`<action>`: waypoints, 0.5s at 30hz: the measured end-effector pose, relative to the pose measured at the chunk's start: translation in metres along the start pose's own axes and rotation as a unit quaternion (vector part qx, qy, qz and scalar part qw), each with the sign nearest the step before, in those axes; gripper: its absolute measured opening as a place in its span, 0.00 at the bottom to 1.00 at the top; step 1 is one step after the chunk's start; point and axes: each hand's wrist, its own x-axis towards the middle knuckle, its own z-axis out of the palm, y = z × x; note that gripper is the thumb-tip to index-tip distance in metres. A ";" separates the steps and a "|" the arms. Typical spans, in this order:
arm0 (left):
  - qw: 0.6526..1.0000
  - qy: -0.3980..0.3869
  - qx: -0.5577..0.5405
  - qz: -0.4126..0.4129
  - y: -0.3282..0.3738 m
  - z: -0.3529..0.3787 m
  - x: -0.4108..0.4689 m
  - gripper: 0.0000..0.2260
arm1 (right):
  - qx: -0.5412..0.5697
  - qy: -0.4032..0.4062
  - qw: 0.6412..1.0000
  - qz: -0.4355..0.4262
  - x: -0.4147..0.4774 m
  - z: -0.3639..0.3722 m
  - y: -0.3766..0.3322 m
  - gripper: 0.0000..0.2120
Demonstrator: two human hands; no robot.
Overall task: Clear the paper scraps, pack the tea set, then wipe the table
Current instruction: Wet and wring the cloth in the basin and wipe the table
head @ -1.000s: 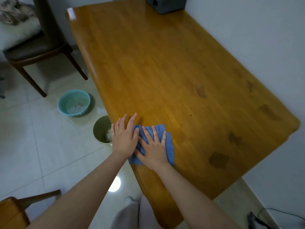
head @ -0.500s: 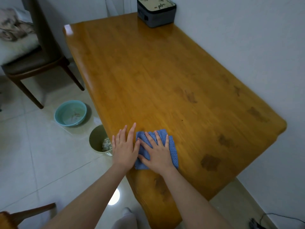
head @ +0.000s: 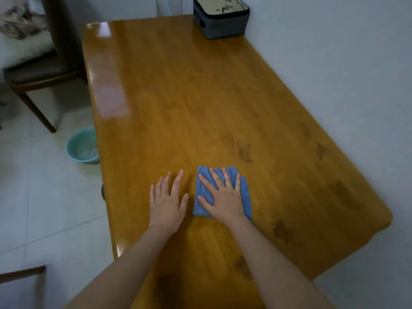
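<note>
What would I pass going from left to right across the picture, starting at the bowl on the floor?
Teal bowl → left hand flat on the table → right hand flat on the blue cloth → bare wood → white wall.

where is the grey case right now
In the head view, the grey case sits on the table at its far right corner, beside the wall.

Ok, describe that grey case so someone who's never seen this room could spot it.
Start at the wooden table beside the white wall. Follow it to the far end: the grey case stands in the corner nearest the wall. It is the only boxy thing on the table, black-trimmed with a pale patterned lid, unlike the flat blue cloth.
</note>
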 end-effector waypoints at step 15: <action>0.997 0.028 0.066 -0.028 0.049 0.014 0.021 0.28 | 0.012 -0.036 0.984 0.175 0.049 -0.020 0.081 0.33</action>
